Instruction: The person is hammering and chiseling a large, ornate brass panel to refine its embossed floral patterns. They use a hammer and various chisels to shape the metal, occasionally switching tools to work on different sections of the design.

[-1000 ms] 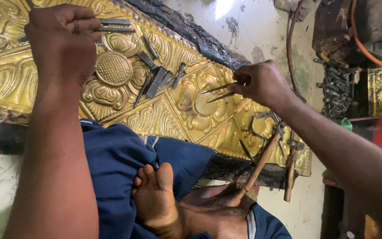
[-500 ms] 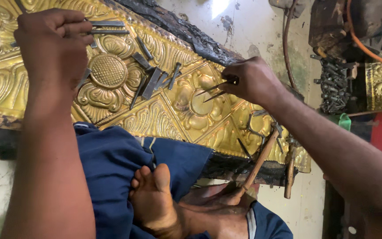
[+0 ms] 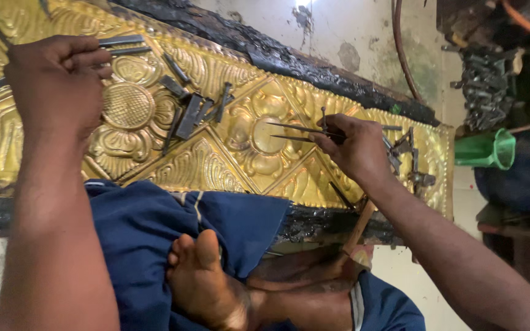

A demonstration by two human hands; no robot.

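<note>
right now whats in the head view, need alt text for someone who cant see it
Seen from above, a person's right hand holds thin pointed metal tools over a gold embossed metal panel, while the left hand rests on the panel by two metal rods. Small dark chisels lie on the panel; blue cloth and a bare foot sit below.

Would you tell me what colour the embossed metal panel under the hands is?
Gold, the embossed metal panel with raised floral motifs; the head view shows it.

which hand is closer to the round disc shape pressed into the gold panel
Left. The left hand rests on the embossed gold panel right beside the round disc. The right hand is far off toward the panel's other end, pinching thin metal tools.
</note>
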